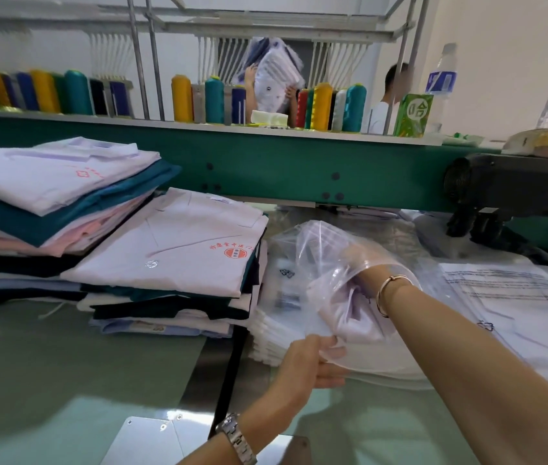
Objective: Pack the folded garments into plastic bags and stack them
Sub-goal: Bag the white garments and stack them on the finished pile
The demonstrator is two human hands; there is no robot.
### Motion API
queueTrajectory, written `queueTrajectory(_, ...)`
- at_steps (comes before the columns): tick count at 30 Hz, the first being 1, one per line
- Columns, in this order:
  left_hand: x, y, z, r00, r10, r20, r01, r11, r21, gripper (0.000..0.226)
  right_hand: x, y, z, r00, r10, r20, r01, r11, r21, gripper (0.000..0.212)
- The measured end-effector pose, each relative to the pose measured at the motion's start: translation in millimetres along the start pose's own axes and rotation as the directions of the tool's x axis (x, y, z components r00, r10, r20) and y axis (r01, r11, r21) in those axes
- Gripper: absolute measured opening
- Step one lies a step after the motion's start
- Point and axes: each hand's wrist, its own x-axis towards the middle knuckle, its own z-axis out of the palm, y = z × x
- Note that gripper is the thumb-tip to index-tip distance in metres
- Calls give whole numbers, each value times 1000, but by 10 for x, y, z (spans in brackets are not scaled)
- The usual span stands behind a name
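The pale green desk (47,364) carries a tall stack of folded garments (31,203) at left; a lower stack (165,310) just beside it (top shirt (178,243) tilted); a pile of flat plastic bags (266,340) touching that; bagged garments (527,307) at right; a metal plate (145,441) nearest.

The plastic bag (319,243) is veiling the right hand (366,266) just right of centre, so how its fingers (350,255) are lying cannot be told. A pale garment (350,313) inside the film is blurring into vague folds. The left hand (306,360) is covering the bag's near edge at 5 o'clock. The picture's edge is cutting off the garment stack (31,196) at 9 o'clock. Print on the bagged pile (272,330) is smearing beyond reading. At 12 o'clock a held bundle (276,75) is hiding a person behind the thread cones (182,95).
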Motion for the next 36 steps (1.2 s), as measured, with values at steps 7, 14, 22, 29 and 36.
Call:
queueTrajectory(7,57,-73,-212,993,-63,-102,60,998,-34,54,-76,-154,88,979,-189,-82,143,910,-390,25)
queueTrajectory(14,-65,-91,-348,988,57,-143,-21,970,243,38,-227,-4,96,946,-320,-57,265,861,-434,25)
queueTrajectory(22,-157,39,-553,717,697,-28,-244,289,926,54,-57,436,95,990,-108,-92,75,949,-306,54)
queueTrajectory(29,-148,96,-545,606,793,63,-311,162,937,18,46,500,348,980,-97,-172,-61,680,-731,87)
queueTrajectory(36,-244,62,-645,554,830,59,-307,138,942,29,-206,586,653,924,-248,292,381,670,-637,80)
